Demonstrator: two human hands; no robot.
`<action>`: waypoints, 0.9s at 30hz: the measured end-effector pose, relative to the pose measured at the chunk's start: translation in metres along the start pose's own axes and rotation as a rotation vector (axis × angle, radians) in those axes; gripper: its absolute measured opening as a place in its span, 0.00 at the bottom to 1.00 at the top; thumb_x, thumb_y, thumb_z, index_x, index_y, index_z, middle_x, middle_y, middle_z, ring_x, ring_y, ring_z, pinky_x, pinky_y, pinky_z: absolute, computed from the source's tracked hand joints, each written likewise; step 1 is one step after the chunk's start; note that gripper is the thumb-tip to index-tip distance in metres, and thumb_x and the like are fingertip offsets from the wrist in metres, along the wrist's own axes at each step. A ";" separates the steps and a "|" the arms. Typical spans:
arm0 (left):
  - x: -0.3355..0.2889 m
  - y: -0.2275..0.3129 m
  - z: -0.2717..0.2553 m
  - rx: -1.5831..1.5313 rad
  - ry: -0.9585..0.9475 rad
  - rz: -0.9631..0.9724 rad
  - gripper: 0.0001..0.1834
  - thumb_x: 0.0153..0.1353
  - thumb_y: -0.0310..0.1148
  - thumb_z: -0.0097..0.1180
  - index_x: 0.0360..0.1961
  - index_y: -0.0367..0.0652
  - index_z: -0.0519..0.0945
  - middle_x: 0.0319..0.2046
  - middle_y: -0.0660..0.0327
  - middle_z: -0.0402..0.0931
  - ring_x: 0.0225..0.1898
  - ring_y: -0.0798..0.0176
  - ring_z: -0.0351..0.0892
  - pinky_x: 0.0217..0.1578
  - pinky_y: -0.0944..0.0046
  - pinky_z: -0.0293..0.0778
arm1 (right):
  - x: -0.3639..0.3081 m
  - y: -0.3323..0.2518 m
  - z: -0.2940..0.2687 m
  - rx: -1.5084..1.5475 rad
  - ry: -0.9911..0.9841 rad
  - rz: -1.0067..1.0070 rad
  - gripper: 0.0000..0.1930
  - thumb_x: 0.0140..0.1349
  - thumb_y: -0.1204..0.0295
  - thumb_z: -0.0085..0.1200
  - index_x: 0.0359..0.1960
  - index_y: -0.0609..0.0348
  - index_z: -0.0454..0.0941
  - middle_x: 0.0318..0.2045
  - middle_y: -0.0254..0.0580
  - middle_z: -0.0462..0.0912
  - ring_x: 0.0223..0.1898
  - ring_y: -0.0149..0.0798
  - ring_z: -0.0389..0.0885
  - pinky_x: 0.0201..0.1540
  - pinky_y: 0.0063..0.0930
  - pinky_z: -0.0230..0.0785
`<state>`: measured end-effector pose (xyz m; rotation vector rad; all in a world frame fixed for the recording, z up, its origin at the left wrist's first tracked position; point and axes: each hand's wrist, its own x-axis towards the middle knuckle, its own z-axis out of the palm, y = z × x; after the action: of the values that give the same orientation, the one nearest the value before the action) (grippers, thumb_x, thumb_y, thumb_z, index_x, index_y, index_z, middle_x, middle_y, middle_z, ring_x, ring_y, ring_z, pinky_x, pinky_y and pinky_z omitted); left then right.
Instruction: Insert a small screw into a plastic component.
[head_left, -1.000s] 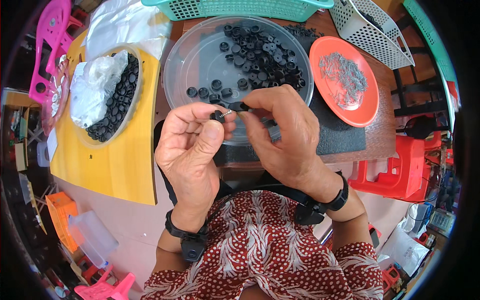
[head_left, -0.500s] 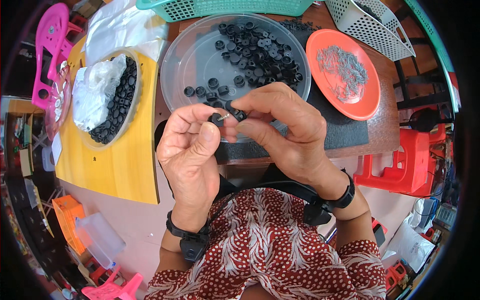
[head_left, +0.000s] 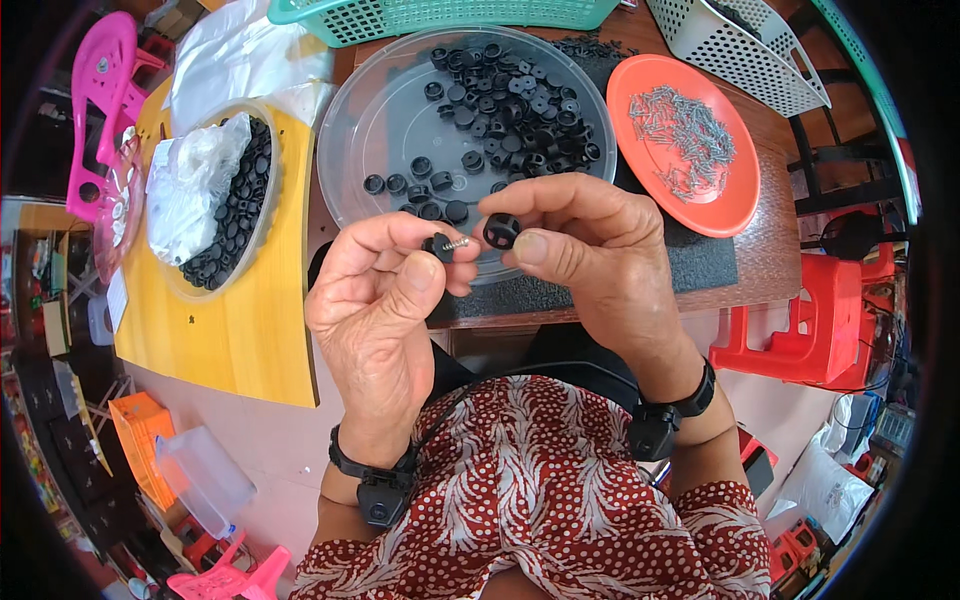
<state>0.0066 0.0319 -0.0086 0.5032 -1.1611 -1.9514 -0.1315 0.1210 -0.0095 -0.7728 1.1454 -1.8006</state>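
Note:
My left hand pinches a small black plastic piece between thumb and fingers. A thin metal spring sticks out of that piece toward the right. Across a short gap, my right hand grips a round black cap with holes in it, between thumb and forefinger. Both hands are above the near rim of a wide clear round tub. Many loose black caps are heaped in the tub's far right part, and several more lie near its front.
On the right, an orange-red plate carries a pile of metal springs. A clear bowl of black parts and a plastic bag stands on a yellow board. Green and white baskets sit at the back; a red stool stands right.
The two black pieces, close together with the spring between them before, are now apart. My right hand has moved right and slightly down with the cap; the spring stays with the left piece.

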 end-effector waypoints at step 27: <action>-0.004 0.009 0.015 0.470 0.083 0.166 0.10 0.51 0.20 0.62 0.36 0.33 0.77 0.29 0.66 0.73 0.27 0.78 0.68 0.26 0.80 0.65 | 0.004 0.005 0.003 0.286 0.001 0.233 0.13 0.52 0.82 0.57 0.41 0.65 0.77 0.33 0.38 0.80 0.32 0.27 0.78 0.34 0.17 0.69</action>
<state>0.0029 0.0413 0.0062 0.6977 -1.5611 -1.5001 -0.1289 0.1154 -0.0122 -0.4505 0.9106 -1.7176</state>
